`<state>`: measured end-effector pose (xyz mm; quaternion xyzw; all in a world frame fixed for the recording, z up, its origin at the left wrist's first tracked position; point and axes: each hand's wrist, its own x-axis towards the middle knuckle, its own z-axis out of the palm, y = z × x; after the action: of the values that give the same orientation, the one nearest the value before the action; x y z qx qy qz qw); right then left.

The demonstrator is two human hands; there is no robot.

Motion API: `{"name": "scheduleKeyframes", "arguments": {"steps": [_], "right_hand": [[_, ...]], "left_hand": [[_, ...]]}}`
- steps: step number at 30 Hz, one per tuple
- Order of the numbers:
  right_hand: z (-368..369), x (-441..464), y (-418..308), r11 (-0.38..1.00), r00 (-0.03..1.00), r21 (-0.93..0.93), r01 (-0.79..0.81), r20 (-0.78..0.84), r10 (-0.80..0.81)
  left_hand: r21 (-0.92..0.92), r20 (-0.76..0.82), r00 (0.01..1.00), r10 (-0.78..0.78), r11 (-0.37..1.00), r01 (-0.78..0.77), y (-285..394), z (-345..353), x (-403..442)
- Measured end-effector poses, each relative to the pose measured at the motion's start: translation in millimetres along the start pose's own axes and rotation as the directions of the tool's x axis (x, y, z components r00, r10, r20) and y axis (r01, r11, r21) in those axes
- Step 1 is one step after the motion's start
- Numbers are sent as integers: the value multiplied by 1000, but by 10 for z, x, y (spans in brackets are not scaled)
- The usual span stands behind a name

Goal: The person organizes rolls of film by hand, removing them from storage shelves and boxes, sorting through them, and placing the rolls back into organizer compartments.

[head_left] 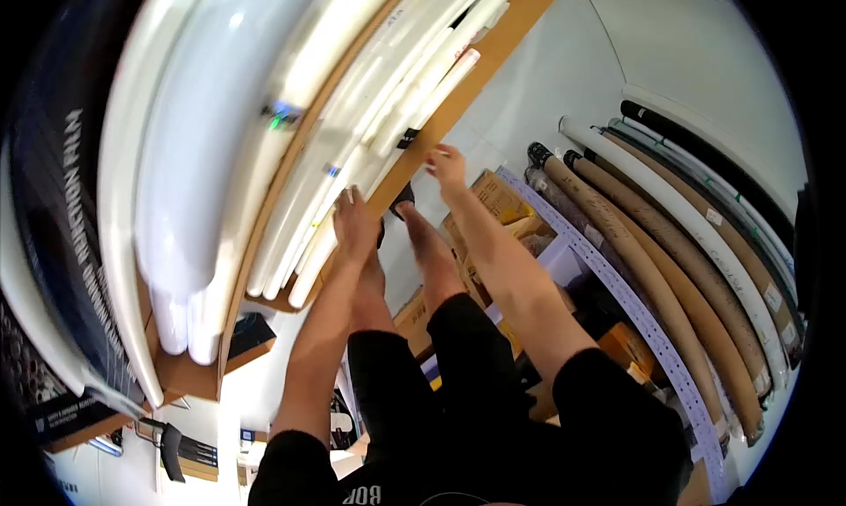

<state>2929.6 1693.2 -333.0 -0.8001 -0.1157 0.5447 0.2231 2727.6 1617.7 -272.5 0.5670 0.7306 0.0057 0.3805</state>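
Note:
Several long white rolls (352,145) lie side by side on a wooden shelf with a brown front board (476,92). My left hand (355,227) is against the lower white rolls, its fingers extended over them and holding nothing that shows. Just beyond the board's outer edge is my right hand (448,165), its fingers loosely bent and apart, with nothing visible between them. A small black label (407,139) marks a roll near this hand.
Larger rolls (198,136) fill the shelf at left. On the right, brown and white rolls (643,233) rest behind a perforated purple rail (617,317). Cardboard boxes (498,198) stand low beside my legs. A black bracket (172,449) is at lower left.

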Motion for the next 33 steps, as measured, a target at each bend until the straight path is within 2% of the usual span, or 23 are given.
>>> {"name": "scheduleKeyframes", "arguments": {"steps": [1,2,3,6,8,9,11,12,13,14,15,16,17,18,21,23,24,25,26,27,29,32,33], "right_hand": [[105,63,78,999,999,-24,30,40,-29],[204,71,69,998,992,64,-24,128,15],[270,121,101,997,982,78,0,188,-15],[424,177,-72,995,985,14,100,137,-101],[456,317,-2,990,988,38,135,68,-137],[440,472,67,990,989,42,132,66,-135],[385,733,77,1000,992,27,-15,126,12],[353,666,-22,999,992,27,-17,123,14],[342,622,-151,982,977,160,-101,201,67],[355,597,-291,941,952,283,-185,289,100],[372,595,-344,942,951,283,-178,295,91],[393,572,-384,907,944,384,-173,327,41],[414,554,-447,859,936,484,-167,351,-16],[439,452,-571,867,961,452,-211,258,100],[369,75,-606,874,921,418,-248,381,79],[287,-433,-515,892,915,435,-124,398,-67],[208,-879,-679,898,897,373,-232,440,50],[85,-1263,-736,879,855,427,-213,517,-43],[-16,-1524,-713,907,794,397,-141,593,-136],[-105,-1731,-693,927,723,370,-66,658,-211],[-35,-2331,-1051,855,565,517,-43,718,-406],[266,-2821,-1669,862,327,491,124,800,-503],[374,-2949,-2022,884,362,387,261,810,-461]], "left_hand": [[129,91,989,-117,986,105,-173,344,215],[265,100,982,-160,956,129,-386,724,341],[277,261,910,-321,928,248,-418,822,508],[366,149,917,-370,882,296,-493,1064,611],[246,94,976,-197,954,169,-619,986,521],[251,95,976,-196,954,167,-633,853,484],[-31,307,936,-172,981,190,-594,571,481],[-105,378,904,-200,961,256,-594,496,430],[-106,376,905,-199,961,255,-584,455,351],[-215,411,904,-116,952,219,-584,410,286],[-321,435,900,-31,928,187,-577,337,215],[-331,431,901,-49,920,209,-535,294,121],[-378,369,929,-45,905,194,-478,256,9],[-279,348,932,-102,938,207,-333,131,-74],[-45,238,950,-200,975,217,-175,-133,-483],[2,169,974,-150,988,152,-399,-243,-937],[52,61,991,-119,992,116,-751,-81,-1303],[46,-117,993,-9,999,15,-728,-322,-1591],[24,-87,996,-22,999,25,-824,-541,-1863],[-104,-141,990,28,994,-43,-768,-870,-2062],[-56,-289,956,41,997,-59,-624,-1556,-2363],[-53,-434,899,-55,998,36,-500,-2520,-2457],[28,-482,875,-32,998,52,-579,-2719,-2408]]}}
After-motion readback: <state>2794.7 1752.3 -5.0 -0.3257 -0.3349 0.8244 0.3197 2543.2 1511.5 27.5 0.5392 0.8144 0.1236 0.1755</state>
